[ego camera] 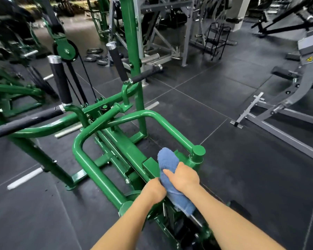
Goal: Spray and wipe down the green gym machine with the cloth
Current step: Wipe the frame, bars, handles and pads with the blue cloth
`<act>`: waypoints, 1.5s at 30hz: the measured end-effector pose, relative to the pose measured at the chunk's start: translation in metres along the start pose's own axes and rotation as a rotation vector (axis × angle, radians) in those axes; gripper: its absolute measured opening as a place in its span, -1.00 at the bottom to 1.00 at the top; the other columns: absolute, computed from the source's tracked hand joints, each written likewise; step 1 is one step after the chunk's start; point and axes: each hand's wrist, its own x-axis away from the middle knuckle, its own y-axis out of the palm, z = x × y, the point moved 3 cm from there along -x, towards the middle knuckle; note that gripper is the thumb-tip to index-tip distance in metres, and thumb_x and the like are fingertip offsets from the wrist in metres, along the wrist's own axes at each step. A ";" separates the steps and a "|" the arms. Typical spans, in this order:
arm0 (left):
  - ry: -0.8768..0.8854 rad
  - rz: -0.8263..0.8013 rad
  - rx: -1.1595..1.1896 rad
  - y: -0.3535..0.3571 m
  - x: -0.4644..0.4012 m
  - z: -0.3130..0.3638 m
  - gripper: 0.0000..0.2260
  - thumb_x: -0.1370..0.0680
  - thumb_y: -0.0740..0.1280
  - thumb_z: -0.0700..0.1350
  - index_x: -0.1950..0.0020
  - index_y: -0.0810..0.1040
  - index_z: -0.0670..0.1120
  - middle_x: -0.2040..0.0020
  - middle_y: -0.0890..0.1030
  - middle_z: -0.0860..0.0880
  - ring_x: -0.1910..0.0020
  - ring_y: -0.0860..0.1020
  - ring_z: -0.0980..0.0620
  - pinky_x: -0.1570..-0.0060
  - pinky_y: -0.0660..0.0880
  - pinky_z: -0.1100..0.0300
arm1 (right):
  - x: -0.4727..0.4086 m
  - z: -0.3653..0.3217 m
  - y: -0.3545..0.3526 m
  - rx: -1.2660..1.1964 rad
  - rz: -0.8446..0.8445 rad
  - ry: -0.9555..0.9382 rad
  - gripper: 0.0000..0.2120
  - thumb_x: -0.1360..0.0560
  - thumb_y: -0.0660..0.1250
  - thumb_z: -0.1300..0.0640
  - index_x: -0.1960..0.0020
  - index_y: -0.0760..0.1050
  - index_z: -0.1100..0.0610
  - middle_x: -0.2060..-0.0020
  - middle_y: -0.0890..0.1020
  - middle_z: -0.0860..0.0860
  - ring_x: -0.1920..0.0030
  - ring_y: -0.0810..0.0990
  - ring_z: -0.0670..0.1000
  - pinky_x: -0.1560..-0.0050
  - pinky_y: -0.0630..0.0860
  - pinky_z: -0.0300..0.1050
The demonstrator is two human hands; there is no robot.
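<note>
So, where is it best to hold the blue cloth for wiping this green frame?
Grip the blue cloth round its bunched middle, from above, as the right hand does. Its free rounded upper end then lies toward the green frame. The left hand grips the lower part.

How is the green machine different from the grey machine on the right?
The green machine is glossy green with black foam handles; the grey machine is dull grey. The green one is close, under the blue cloth held by the right hand and left hand; the grey one stands untouched. Both are tubular metal frames.
</note>
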 end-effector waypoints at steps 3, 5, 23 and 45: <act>0.049 0.004 -0.144 0.001 -0.004 0.002 -0.72 -0.52 0.16 -0.25 -0.20 0.49 -0.24 -0.22 0.56 -0.20 -0.18 0.52 -0.18 -0.11 0.46 0.10 | -0.009 0.017 -0.017 -0.111 -0.036 0.021 -0.39 -0.49 0.21 -0.32 -0.23 0.42 0.18 -0.17 0.58 0.13 -0.16 0.56 0.18 -0.10 0.46 -0.03; 0.022 -0.022 -0.186 0.012 -0.018 0.000 -0.63 -0.49 0.18 -0.22 -0.30 0.40 -0.22 -0.36 0.42 -0.19 -0.33 0.42 -0.15 -0.24 0.43 0.06 | -0.025 0.037 -0.034 -0.133 0.049 0.086 -0.42 -0.50 0.26 -0.25 -0.25 0.29 0.20 -0.17 0.56 0.15 -0.18 0.54 0.21 -0.07 0.43 -0.01; 0.023 -0.137 -0.691 0.016 -0.050 -0.007 -0.23 -0.62 0.08 0.22 -0.56 -0.22 -0.22 -0.56 -0.29 -0.18 -0.55 -0.24 -0.14 -0.50 -0.05 -0.14 | -0.025 0.042 -0.006 0.263 -0.123 -0.310 -0.55 -0.52 0.26 -0.05 -0.35 0.32 0.09 -0.20 0.40 0.09 -0.14 0.49 0.15 -0.06 0.43 -0.03; 0.089 -0.103 -0.648 0.003 -0.045 -0.017 -0.32 -0.59 0.18 -0.02 -0.59 -0.11 -0.13 -0.59 -0.19 -0.02 -0.57 -0.09 -0.01 -0.48 0.16 -0.07 | -0.014 0.041 -0.003 0.261 -0.157 -0.217 -0.62 -0.51 0.26 -0.05 -0.25 0.36 0.11 -0.11 0.46 0.13 -0.07 0.53 0.21 0.03 0.48 -0.01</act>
